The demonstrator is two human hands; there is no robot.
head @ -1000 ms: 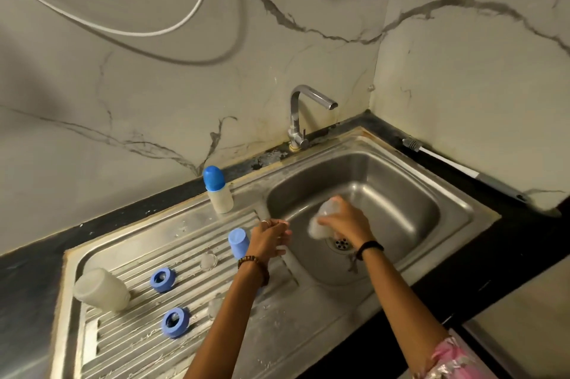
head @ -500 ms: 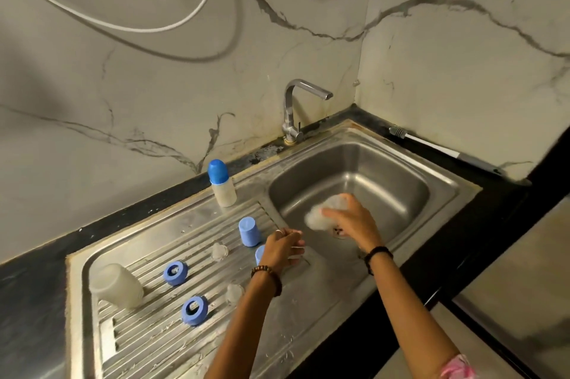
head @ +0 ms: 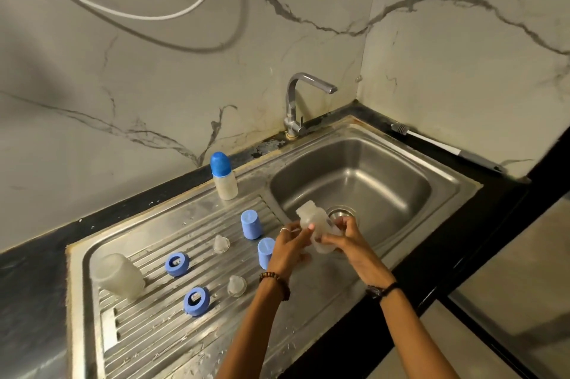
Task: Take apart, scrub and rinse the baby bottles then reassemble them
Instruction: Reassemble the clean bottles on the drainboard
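A clear, open baby bottle (head: 311,219) is held tilted over the near left edge of the sink basin (head: 385,181), its threaded neck pointing up and away. My left hand (head: 288,250) grips its side and my right hand (head: 347,241) grips its lower end. On the ribbed drainboard (head: 148,326) lie two blue caps (head: 250,224) (head: 265,252), two blue collar rings (head: 177,264) (head: 196,301), two clear teats (head: 221,243) (head: 236,286) and another clear bottle body (head: 118,275) on its side. An assembled bottle with a blue cap (head: 223,176) stands at the back.
The tap (head: 303,101) stands behind the basin with no water running; the drain (head: 340,212) is just beyond my hands. A long-handled bottle brush (head: 447,148) lies on the black counter at the right wall. A white hose (head: 138,8) hangs across the marbled wall.
My right hand has lifted the bottle from low in the basin towards the near left edge. My left hand has come over from the drainboard and taken hold of it.
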